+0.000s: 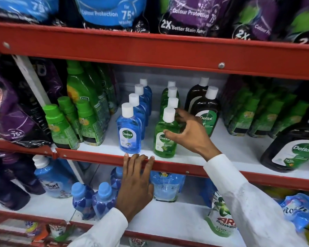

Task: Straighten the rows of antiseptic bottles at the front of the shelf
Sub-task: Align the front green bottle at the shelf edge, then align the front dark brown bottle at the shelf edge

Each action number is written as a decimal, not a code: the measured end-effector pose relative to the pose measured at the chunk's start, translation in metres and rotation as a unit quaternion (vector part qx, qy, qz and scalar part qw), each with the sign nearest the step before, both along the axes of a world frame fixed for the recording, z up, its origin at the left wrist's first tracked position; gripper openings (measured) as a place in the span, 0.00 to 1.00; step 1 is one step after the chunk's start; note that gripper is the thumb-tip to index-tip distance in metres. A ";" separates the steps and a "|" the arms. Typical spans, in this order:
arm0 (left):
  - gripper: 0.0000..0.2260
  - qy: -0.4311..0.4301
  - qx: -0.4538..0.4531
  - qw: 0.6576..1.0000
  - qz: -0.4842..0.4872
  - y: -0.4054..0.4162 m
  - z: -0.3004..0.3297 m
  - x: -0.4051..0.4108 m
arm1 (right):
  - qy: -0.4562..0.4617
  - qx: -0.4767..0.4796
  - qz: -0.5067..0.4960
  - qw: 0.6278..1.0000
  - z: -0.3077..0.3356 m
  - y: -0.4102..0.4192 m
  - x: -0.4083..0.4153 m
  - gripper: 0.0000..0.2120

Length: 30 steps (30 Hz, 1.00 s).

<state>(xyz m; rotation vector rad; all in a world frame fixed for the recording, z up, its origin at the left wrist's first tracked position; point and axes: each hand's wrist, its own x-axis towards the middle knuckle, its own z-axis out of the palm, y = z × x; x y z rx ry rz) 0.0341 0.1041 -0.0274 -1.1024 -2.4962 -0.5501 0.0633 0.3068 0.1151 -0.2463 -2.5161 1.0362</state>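
Observation:
On the middle white shelf stand rows of white-capped antiseptic bottles running front to back. The blue row's front bottle [128, 132] is at the shelf's front edge, left of the green row's front bottle [165, 138]. A brown row [206, 111] stands further right and set back. My right hand [189, 132] is beside the front green bottle, thumb touching its label and fingers spread behind its right side, not closed around it. Below the blue bottle, my left hand [136, 182] rests with fingertips hooked over the red shelf lip [168, 165].
Green detergent bottles [75, 118] crowd the left of the same shelf. A large dark antiseptic jug [296, 148] stands at the right front, with green pouches [262, 114] behind it. Detergent pouches fill the shelf above; blue bottles [93, 200] and packs sit on the shelf below.

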 end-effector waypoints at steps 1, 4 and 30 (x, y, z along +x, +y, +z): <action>0.35 0.006 -0.001 1.000 0.006 0.004 0.002 0.002 | 0.008 -0.001 0.002 1.000 0.001 0.001 0.002 0.33; 0.30 0.031 0.002 0.999 -0.031 0.020 0.008 0.007 | 0.029 0.007 0.011 0.999 0.002 0.003 0.013 0.32; 0.28 0.056 0.019 0.998 -0.021 0.073 -0.003 0.045 | 0.192 -0.024 -0.528 0.827 -0.066 0.152 0.138 0.53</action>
